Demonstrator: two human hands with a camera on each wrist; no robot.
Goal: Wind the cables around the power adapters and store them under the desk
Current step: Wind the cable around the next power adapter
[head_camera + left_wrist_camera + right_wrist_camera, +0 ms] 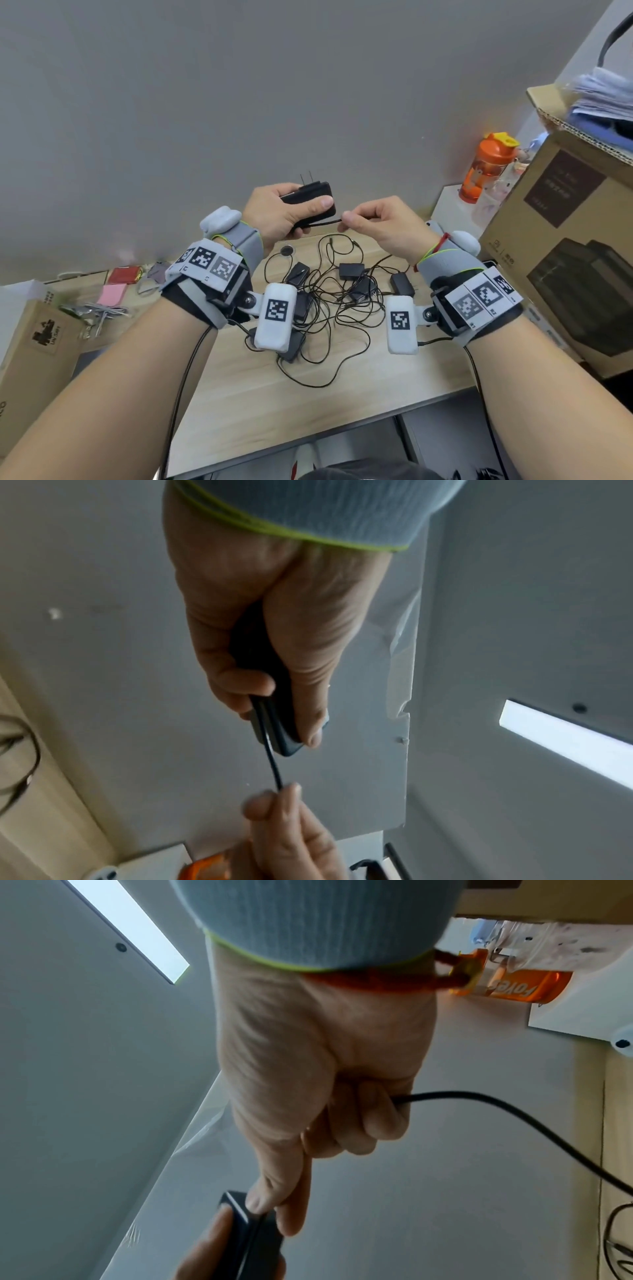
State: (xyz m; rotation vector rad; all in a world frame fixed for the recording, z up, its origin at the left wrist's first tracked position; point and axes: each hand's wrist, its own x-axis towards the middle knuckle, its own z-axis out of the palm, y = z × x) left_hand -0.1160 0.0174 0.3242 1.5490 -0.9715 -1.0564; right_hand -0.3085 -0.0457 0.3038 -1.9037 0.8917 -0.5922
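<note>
My left hand [284, 212] grips a black power adapter [310, 202] raised above the desk, its plug prongs pointing up. The adapter [277, 723] lies between thumb and curled fingers. Its thin black cable [325, 223] runs taut to my right hand [373, 222], which pinches it between thumb and forefinger close to the adapter. In the right wrist view the cable [496, 1110] leaves the curled fingers and trails toward the desk. Several more black adapters [351, 270] lie in a tangle of cables [329, 308] on the wooden desk [308, 404].
A large cardboard box [565, 246] stands at the right, an orange bottle [486, 168] behind it by the wall. At the left are a small cardboard box [37, 346], keys and pink notes [111, 294]. The desk's front edge lies near my body.
</note>
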